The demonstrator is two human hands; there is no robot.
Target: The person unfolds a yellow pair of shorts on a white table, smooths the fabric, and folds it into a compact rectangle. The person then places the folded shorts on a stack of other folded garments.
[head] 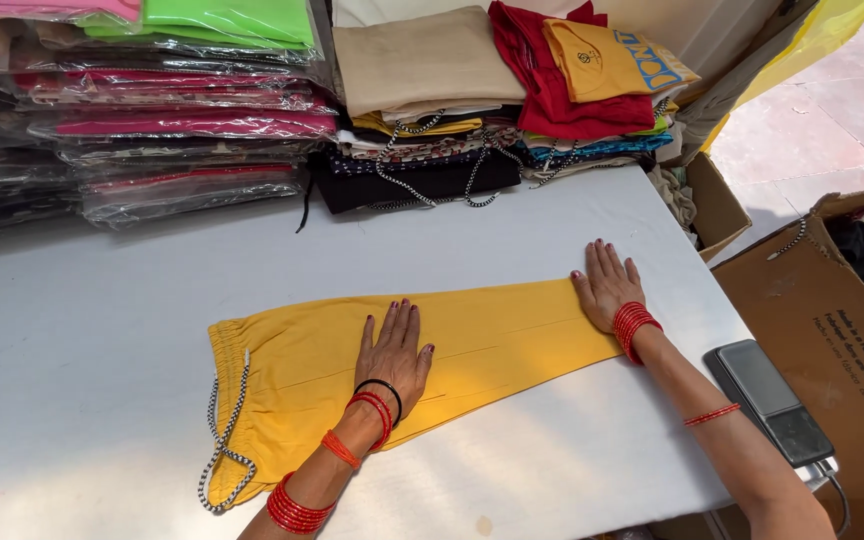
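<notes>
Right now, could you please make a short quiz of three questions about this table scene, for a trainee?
1. True or false: the left hand lies flat on the yellow pants.
2. Where is the right hand? A. on the phone B. on the narrow end of the pants C. in the box
3. Fill in: the cord at the waistband is black and ____.

Key: 1 true; 2 B; 3 white.

Clear plastic garment packets (182, 125) stack far left; a dark-screened phone (774, 400) lies beside a brown carton (832, 330).
</notes>
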